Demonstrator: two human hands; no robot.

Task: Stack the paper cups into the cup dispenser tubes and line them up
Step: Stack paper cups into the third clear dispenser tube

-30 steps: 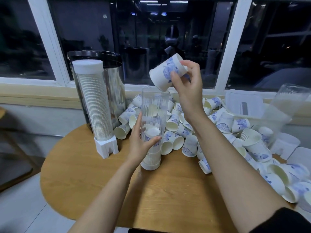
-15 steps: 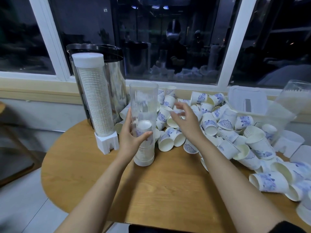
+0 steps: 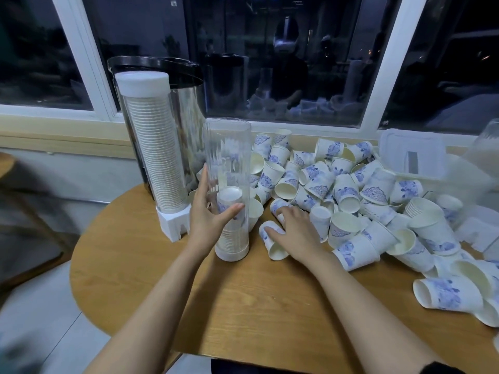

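An upright clear dispenser tube (image 3: 228, 157) stands on the round wooden table (image 3: 243, 306), with a short stack of paper cups (image 3: 229, 228) in its lower part. My left hand (image 3: 212, 220) grips this tube at mid-height, thumb in front. My right hand (image 3: 295, 232) lies over a white-and-blue paper cup (image 3: 274, 248) that is on its side just right of the tube; its fingers curl over the cup. A full dispenser tube (image 3: 154, 157) with a white cap and base stands to the left.
A big heap of loose cups (image 3: 351, 190) covers the table's right and back. A black-lidded metal urn (image 3: 186, 109) stands behind the full tube. A clear plastic box (image 3: 410, 152) and another tube (image 3: 483, 147) sit at the far right. Window wall behind.
My right hand dropped its raised cup into the tube, then came down to the table and now covers a lying cup. My left hand stays on the tube.
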